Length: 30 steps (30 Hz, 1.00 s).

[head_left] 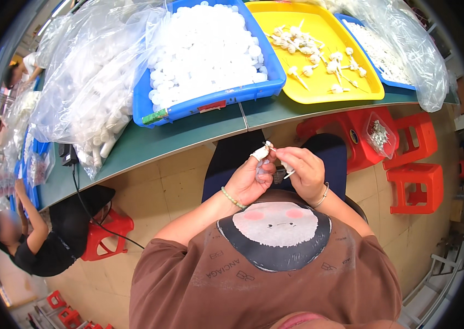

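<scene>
Just above my lap, in front of the table edge, my hands meet with fingertips close together. My left hand [250, 180] is closed, with a bracelet at its wrist. White wrapping or a white piece [260, 153] covers its thumb end; I cannot tell which. A tiny part sits at its fingertips, too small to name. My right hand [305, 170] pinches at that same spot, and a thin white stick [289, 174] pokes out below its fingers. Ahead, a yellow tray [320, 100] holds several small white pieces with round heads and thin stems [337, 67].
A blue bin [210, 109] of white round caps stands on the green table [171, 143]. Clear bags [86, 82] of white tubes lie left; a blue tray [402, 85] of small white parts is right. Red stools [417, 188] stand right. Another person [34, 241] sits at left.
</scene>
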Motion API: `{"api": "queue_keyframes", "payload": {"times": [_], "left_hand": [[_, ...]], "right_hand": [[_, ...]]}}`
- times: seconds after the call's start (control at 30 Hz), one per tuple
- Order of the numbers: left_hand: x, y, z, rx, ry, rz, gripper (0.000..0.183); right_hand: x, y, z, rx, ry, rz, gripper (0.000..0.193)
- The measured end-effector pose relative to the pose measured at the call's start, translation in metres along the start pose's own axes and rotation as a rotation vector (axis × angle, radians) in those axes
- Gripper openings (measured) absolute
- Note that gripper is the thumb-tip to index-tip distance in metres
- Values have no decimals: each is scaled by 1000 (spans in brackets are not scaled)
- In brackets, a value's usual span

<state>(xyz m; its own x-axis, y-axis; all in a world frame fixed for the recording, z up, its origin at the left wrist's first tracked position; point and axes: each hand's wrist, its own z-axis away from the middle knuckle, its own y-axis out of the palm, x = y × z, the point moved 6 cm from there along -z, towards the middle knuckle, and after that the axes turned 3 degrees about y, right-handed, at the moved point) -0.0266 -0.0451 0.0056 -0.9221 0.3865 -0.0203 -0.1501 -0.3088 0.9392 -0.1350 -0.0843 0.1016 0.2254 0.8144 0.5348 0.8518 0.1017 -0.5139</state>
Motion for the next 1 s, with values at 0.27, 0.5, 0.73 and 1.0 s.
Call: {"api": "queue_keyframes", "payload": {"times": [0.27, 0.5, 0.73, 1.0], "left_hand": [[-4, 0, 0, -43, 105, -70, 14], [-14, 0, 4, -95, 284, -343, 18], [-9, 6, 4, -98, 315, -502, 18], [-6, 4, 1, -93, 315, -603, 20]], "right_hand": [[-9, -2, 5, -21, 219, -135, 33], [-39, 10, 25, -135, 675, -638, 12], [-43, 22, 28, -88, 733, -711, 11], [-41, 21, 23, -53, 645, -537, 12]]}}
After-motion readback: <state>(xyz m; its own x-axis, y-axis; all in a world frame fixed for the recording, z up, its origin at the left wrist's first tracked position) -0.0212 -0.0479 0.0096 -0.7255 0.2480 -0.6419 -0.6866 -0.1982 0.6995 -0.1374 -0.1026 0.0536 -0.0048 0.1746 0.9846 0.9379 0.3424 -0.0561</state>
